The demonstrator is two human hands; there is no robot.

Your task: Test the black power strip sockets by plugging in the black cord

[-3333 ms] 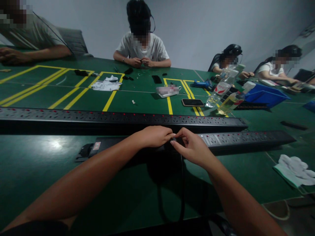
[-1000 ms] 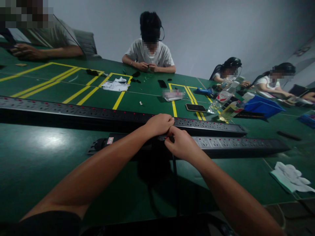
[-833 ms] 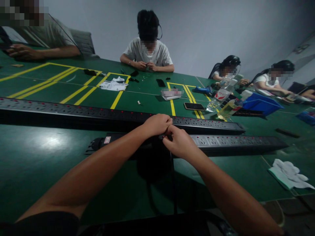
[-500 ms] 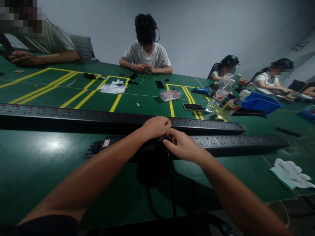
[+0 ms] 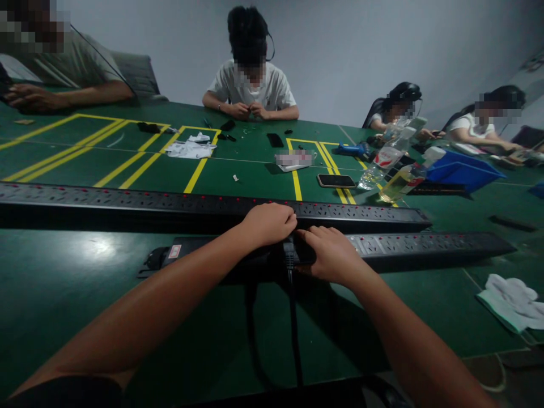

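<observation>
A long black power strip [image 5: 425, 245] lies across the green table [image 5: 76, 283] in front of me. My left hand [image 5: 268, 222] rests curled on top of the strip near its middle, fingers closed on it. Just to the right, my right hand [image 5: 332, 255] presses on a black plug [image 5: 293, 253] that sits in the strip, its fingers bent over it. The plug's black cable [image 5: 294, 334] runs down toward me and off the table's near edge.
A second, longer power strip [image 5: 127, 201] lies just behind. Beyond it lie a phone [image 5: 335, 181], two plastic bottles [image 5: 385, 156], a blue bin [image 5: 463, 170] and white cloths [image 5: 189, 148]. White gloves [image 5: 512, 294] rest at the right. Several people sit around the far side.
My right hand has slid right and flattened over the plug, which now shows between my hands with its cable below. My left hand stays on the strip.
</observation>
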